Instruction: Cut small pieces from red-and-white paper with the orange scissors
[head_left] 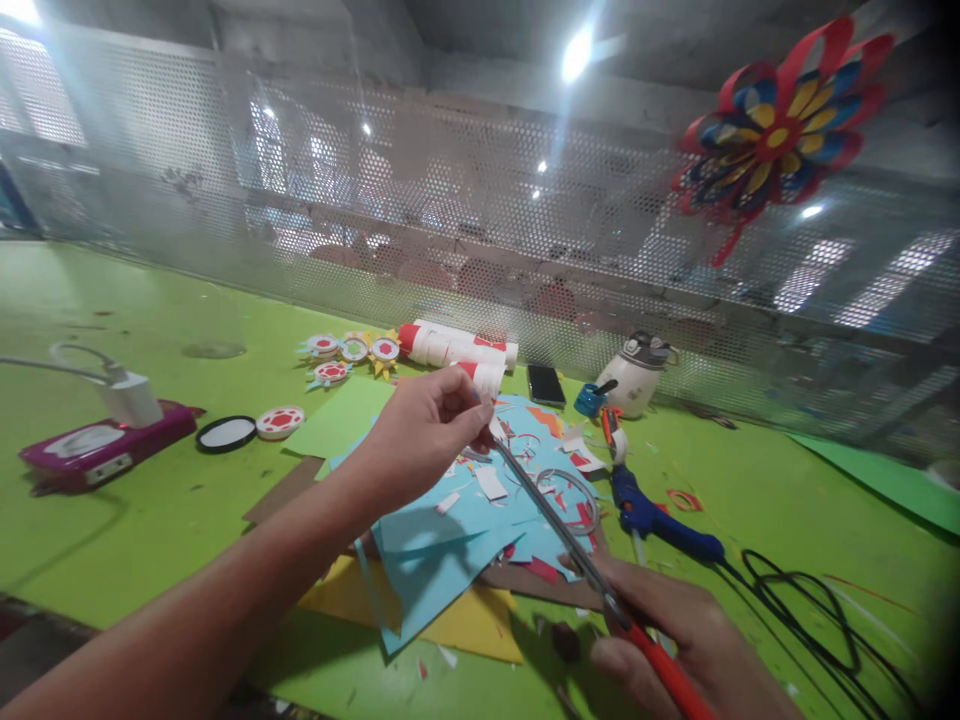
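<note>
The left hand (427, 430) pinches a small white paper piece (496, 428) above the blue sheet (435, 550) on the counter (112, 520). The right hand (675, 640), nearer the viewer than that sheet, grips red-handled scissors (570, 545), blade tips at the paper. The paper looks light, flimsy and easily torn; it is best held close to the cut.

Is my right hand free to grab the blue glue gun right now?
Probably not as it is: the right hand is closed on the scissors. The glue gun lies just beyond it on the table, nothing between them.
</note>
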